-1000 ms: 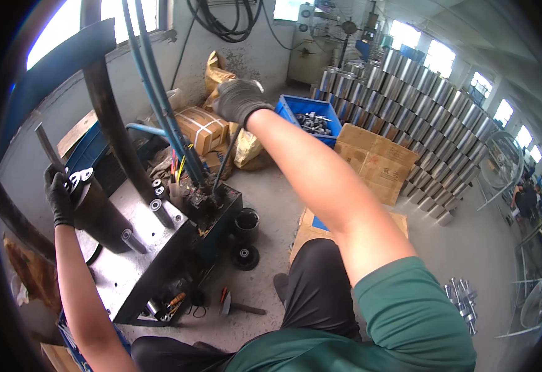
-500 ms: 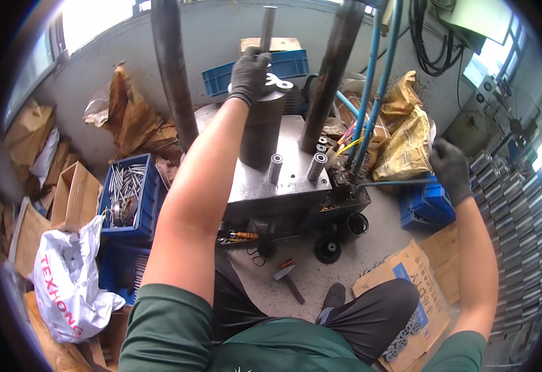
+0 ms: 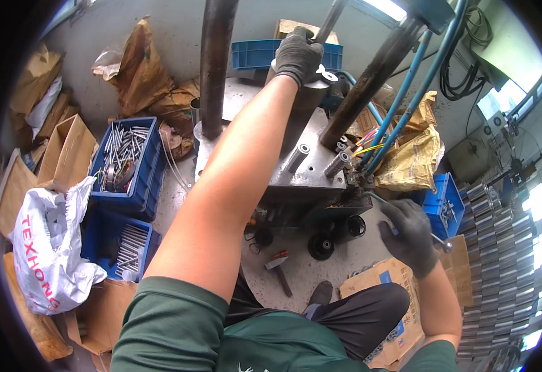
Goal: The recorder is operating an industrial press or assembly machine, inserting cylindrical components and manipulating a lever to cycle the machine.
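My left hand [image 3: 300, 57], in a dark grey knit glove, reaches up to the top of a thick dark metal cylinder [image 3: 303, 111]. Its fingers are closed around the lower end of a slim metal rod [image 3: 332, 20], whose grip point is partly hidden. White ring-shaped pieces [image 3: 328, 77] lie on the cylinder top beside that hand. My right hand [image 3: 412, 239], gloved too, is over a thin metal lever [image 3: 439, 242] with a ball end. Its fingers are stretched out and apart, hiding the lever's middle. Two short roller-like tubes [image 3: 299, 158] stand on the steel plate [image 3: 271, 177].
Dark steel posts [image 3: 217, 68] and blue hoses [image 3: 415, 80] flank the cylinder. At left are blue crates [image 3: 155, 161] of metal rods and a white sack [image 3: 51, 248]. A hammer [image 3: 278, 273] lies on the floor. Stacked metal tubes [image 3: 500, 266] line the right.
The view has turned, shifting the scene. My right hand has come down and inward, its fingers now spread. The lever slopes downward where it was level. My left hand stays at the cylinder top.
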`<state>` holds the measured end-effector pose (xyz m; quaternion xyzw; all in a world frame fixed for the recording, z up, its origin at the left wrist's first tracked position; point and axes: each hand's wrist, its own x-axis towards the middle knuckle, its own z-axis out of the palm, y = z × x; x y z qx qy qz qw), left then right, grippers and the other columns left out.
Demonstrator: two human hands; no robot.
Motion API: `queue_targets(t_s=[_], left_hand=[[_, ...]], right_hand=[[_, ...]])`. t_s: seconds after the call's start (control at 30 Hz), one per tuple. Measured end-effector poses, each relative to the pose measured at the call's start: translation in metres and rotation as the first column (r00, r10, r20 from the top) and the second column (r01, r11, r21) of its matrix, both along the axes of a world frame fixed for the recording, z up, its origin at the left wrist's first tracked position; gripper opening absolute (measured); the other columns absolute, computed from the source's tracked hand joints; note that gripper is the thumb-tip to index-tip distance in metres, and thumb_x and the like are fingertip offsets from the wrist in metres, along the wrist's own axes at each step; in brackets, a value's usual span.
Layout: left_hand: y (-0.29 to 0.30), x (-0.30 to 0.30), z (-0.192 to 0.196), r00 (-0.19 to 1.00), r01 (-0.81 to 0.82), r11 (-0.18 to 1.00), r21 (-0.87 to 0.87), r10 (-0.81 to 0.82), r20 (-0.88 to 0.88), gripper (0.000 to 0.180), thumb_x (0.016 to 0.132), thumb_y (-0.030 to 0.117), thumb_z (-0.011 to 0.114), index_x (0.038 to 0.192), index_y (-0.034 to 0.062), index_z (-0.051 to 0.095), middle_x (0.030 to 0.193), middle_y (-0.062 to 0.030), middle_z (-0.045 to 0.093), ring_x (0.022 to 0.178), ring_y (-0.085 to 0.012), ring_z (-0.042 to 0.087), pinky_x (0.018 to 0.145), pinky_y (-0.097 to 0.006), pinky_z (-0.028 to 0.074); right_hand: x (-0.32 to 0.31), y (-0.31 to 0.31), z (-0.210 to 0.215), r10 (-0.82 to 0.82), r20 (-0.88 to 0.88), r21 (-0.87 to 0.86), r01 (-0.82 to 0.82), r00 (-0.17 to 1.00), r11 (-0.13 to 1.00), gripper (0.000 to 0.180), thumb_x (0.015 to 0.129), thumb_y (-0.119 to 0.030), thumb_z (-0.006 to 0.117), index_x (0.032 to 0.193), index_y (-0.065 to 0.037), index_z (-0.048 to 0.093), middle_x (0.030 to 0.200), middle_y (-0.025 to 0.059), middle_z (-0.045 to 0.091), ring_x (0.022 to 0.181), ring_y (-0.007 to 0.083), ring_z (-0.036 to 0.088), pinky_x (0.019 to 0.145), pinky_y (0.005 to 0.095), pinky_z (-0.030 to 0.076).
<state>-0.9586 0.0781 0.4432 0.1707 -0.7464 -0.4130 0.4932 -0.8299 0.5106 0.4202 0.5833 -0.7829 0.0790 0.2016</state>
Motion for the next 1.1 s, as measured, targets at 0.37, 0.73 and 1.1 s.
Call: queue_targets(t_s=[0.37,0.73,1.1], left_hand=[[0.013,0.017,0.009,0.993,-0.037,0.998,-0.058,0.043,0.107,0.041,0.096,0.043,0.061,0.116,0.0101,0.076,0.107,-0.0211,0.079,0.107,-0.0377,0.076,0.100,-0.048,0.057],[0.014,0.015,0.009,0.947,0.034,0.987,-0.155,0.018,0.321,0.040,0.094,0.022,0.070,0.134,0.0189,0.066,0.119,-0.0162,0.078,0.117,-0.0368,0.074,0.104,-0.051,0.057],[0.017,0.020,0.009,0.942,-0.106,0.990,-0.096,0.131,0.309,0.036,0.096,0.032,0.074,0.131,0.0253,0.071,0.124,-0.0104,0.078,0.121,-0.0346,0.073,0.105,-0.050,0.057]], right_hand=[[-0.078,-0.183,-0.107,0.082,0.057,-0.225,-0.068,0.995,0.972,0.027,0.088,-0.013,0.075,0.115,-0.008,0.071,0.125,0.0153,0.072,0.114,0.0400,0.066,0.100,0.0513,0.053],[-0.097,-0.208,-0.133,0.133,0.339,-0.361,-0.002,0.931,0.932,0.021,0.083,-0.001,0.083,0.101,-0.006,0.072,0.113,0.0130,0.072,0.103,0.0343,0.068,0.093,0.0446,0.055],[-0.167,-0.263,-0.008,0.220,0.172,-0.762,-0.012,0.960,0.648,0.022,0.098,-0.014,0.078,0.116,-0.002,0.077,0.117,0.0159,0.075,0.112,0.0274,0.072,0.098,0.0366,0.056]])
